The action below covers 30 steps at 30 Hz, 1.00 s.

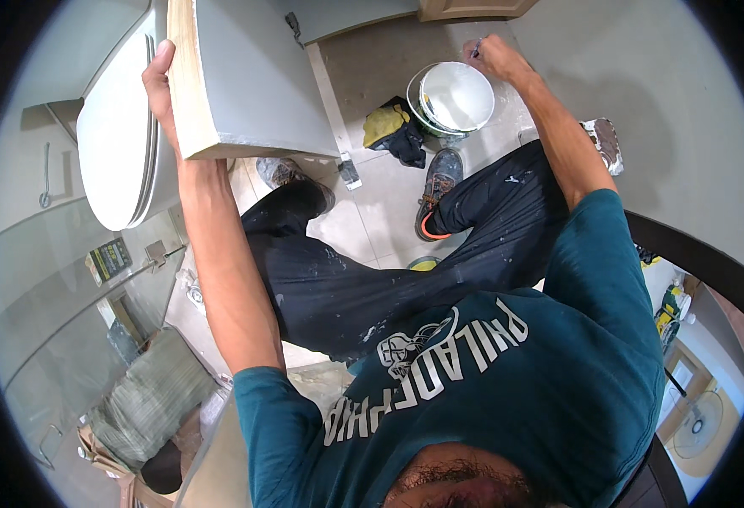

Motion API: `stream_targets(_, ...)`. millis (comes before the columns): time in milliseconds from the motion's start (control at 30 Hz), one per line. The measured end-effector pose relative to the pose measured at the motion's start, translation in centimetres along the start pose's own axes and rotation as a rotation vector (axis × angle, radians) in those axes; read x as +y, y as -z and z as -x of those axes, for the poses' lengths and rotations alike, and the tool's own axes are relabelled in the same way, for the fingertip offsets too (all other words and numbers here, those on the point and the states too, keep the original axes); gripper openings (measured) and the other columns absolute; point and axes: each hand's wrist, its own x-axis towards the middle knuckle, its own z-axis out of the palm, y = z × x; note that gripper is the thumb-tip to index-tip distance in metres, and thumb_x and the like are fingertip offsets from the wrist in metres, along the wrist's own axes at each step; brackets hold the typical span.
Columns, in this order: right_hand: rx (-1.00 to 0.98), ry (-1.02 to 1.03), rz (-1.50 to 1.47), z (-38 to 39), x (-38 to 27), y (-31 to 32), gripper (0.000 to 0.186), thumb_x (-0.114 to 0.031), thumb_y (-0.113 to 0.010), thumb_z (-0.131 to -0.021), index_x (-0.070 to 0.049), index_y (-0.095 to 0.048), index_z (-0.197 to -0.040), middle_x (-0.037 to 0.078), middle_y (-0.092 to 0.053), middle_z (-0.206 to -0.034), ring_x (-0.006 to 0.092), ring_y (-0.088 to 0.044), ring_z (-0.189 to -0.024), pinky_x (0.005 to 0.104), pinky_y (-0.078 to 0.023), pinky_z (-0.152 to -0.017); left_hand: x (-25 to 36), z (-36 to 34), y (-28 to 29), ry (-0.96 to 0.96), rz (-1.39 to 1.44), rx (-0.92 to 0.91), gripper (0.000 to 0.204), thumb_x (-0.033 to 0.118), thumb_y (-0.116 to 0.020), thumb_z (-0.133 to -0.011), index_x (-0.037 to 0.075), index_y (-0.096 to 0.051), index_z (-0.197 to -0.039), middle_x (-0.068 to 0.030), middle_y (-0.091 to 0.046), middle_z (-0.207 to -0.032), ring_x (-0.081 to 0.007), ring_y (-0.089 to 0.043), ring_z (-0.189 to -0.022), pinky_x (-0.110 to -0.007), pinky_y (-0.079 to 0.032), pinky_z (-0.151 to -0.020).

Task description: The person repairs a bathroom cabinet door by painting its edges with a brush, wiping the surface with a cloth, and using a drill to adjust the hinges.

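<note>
Grey-faced and edged in pale wood, the panel (257, 89) lies immediately to the right of the left hand (159, 89) and touches it. The left hand is set against the wooden edge, one digit raised along it, the forearm passing beneath; the other fingers are hidden, so how firmly it clasps cannot be told. Handling (judged): stiff, fairly heavy, smooth on its face, liable to chip at the corners; best held by the wooden edge. Long axis: forward from the wrist, away from the body; the near end faces the wearer, the wooden edge faces the left hand.

The white bucket (458, 99) stands on the floor (351, 222), just left of and nearer the body than the right hand (497, 59), which is clenched; what, if anything, it holds cannot be told. Handling (judged): stiff-walled, its weight depending on contents; best taken by rim or looped handle. Its mouth opens upward, its axis standing roughly upright. A black-and-yellow cloth (395, 129) lies beyond it, farther left of that hand.
</note>
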Motion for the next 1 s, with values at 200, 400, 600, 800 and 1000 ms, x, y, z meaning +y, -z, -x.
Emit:
stream_targets(200, 0.047, 0.021, -0.125, -0.1, 0.1, 0.8, 0.012, -0.009, -0.071, -0.084, -0.003, -0.067, -0.093, 0.016, -0.071, -0.085, 0.0342, -0.069, -0.081, 0.0429, -0.053, -0.071, -0.1, -0.5, 0.9, 0.006, 0.016, -0.016, 0.039, 0.039, -0.050, -0.096, 0.003, -0.063, -0.105, -0.0091, -0.067, -0.088, -0.0153, -0.065, -0.073, -0.027, -0.053, -0.063)
stream_targets(400, 0.119, -0.075, -0.135, -0.2, 1.2, 0.0, 0.013, -0.013, -0.070, -0.085, -0.002, -0.066, -0.091, 0.015, -0.070, -0.079, 0.0286, -0.068, -0.072, 0.0404, -0.053, -0.068, -0.2, -0.3, 0.0, -0.009, -0.020, 0.025, 0.040, 0.039, -0.049, -0.097, 0.002, -0.062, -0.105, -0.0097, -0.067, -0.087, -0.0157, -0.065, -0.073, -0.028, -0.053, -0.064)
stream_targets(600, 0.130, -0.093, -0.115, -0.5, 0.3, -0.1, 0.015, -0.015, -0.071, -0.085, -0.003, -0.065, -0.092, 0.016, -0.069, -0.077, 0.0301, -0.068, -0.071, 0.0411, -0.053, -0.067, -0.1, -0.1, -0.1, -0.027, -0.038, 0.061, 0.039, 0.040, -0.049, -0.097, 0.004, -0.062, -0.102, -0.0091, -0.066, -0.085, -0.0163, -0.065, -0.074, -0.029, -0.053, -0.064)
stream_targets(800, 0.074, -0.124, -0.155, -0.5, -0.1, -0.2, 0.019, -0.020, -0.068, -0.085, -0.003, -0.066, -0.095, 0.018, -0.071, -0.083, 0.0357, -0.069, -0.081, 0.0454, -0.054, -0.074, -0.1, -0.1, -0.1, -0.019, -0.040, 0.068, 0.038, 0.040, -0.049, -0.097, 0.005, -0.063, -0.101, -0.0082, -0.066, -0.085, -0.0163, -0.065, -0.075, -0.029, -0.052, -0.065)
stream_targets(1000, 0.242, -0.182, -0.144, -0.5, 0.5, -0.2, 0.021, -0.018, -0.067, -0.084, -0.001, -0.065, -0.097, 0.018, -0.070, -0.080, 0.0321, -0.069, -0.074, 0.0417, -0.054, -0.071, -0.1, -0.1, -0.1, -0.033, -0.053, 0.069, 0.038, 0.041, -0.050, -0.097, 0.005, -0.063, -0.101, -0.0081, -0.066, -0.086, -0.0168, -0.064, -0.075, -0.029, -0.052, -0.066)
